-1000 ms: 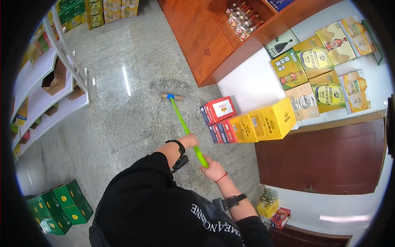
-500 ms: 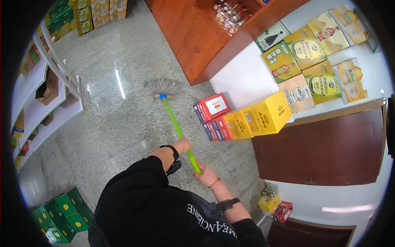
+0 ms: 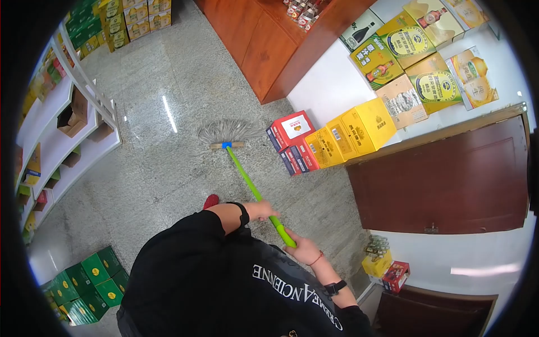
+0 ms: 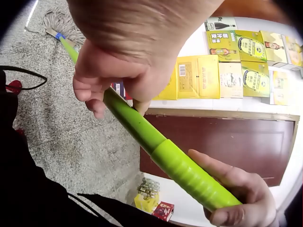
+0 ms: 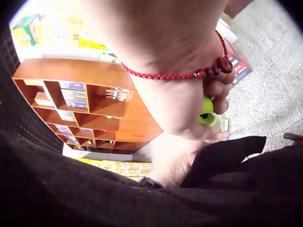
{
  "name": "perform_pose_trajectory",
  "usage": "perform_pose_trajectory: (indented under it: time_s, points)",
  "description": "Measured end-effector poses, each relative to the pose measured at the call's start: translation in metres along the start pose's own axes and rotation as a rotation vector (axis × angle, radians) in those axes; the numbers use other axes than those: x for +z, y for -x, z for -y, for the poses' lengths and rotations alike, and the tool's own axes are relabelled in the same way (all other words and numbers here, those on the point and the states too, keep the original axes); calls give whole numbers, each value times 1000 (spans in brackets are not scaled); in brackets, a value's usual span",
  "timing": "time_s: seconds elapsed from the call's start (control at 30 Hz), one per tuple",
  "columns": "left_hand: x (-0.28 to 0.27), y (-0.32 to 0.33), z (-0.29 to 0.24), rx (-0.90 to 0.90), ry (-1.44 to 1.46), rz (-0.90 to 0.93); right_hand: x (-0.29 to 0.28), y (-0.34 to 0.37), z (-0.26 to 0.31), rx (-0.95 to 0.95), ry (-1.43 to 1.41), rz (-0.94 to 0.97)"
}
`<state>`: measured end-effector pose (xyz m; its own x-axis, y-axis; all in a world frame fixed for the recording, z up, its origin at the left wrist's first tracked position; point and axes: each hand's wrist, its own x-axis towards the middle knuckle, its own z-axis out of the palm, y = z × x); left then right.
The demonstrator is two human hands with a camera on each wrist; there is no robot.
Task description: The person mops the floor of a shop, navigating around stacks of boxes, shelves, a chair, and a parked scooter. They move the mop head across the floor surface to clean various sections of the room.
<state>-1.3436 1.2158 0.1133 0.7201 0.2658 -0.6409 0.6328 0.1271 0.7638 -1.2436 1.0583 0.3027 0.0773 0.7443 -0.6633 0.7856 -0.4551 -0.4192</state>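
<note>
The speckled stone floor runs open from the white shelving on one side to the wooden cabinet and stacked boxes on the other. Beyond those boxes lies a dark red door panel. The yellow boxes and red boxes stand together, their outer corner just beside the mop's working area; green boxes stand on the opposite side, behind the person.

The mop slants across the floor, its grey strands fanned out ahead of both hands. Compared with the earlier frame, the mop head has drawn back from the cabinet's lower corner towards the person, and now lies level with the red boxes, apart from them. Floor shows on both sides of it.

The left hand loosely holds the green handle partway along, fingers curled, the handle passing between them and the thumb. The right hand is closed round the thicker ridged grip at the handle's near end, farther from the strands than the left. A red shoe has come into view beside the left forearm. A thin red bracelet circles the right wrist.
</note>
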Motion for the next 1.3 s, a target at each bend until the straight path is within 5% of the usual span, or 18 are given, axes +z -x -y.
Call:
perform_pose_trajectory:
  time_s: [0.37,0.7,0.87,0.97,1.2,1.3]
  points:
    - [-94,-31,11,-11,20,-163,-28,-91,43,-62,96,-56]
    - [-333,-69,7,15,97,-228,-115,-279,169,-157,162,-73]
    - [-425,-106,15,59,-8,-599,-154,-373,227,-172,164,-72]
    - [-472,-119,12,-29,-61,-524,-167,-415,250,-166,170,-75]
    - [-491,-130,28,-81,-42,-567,-161,-438,260,-151,157,-46]
    - [-464,-157,55,-1,-283,-459,-143,-420,240,-196,187,-36]
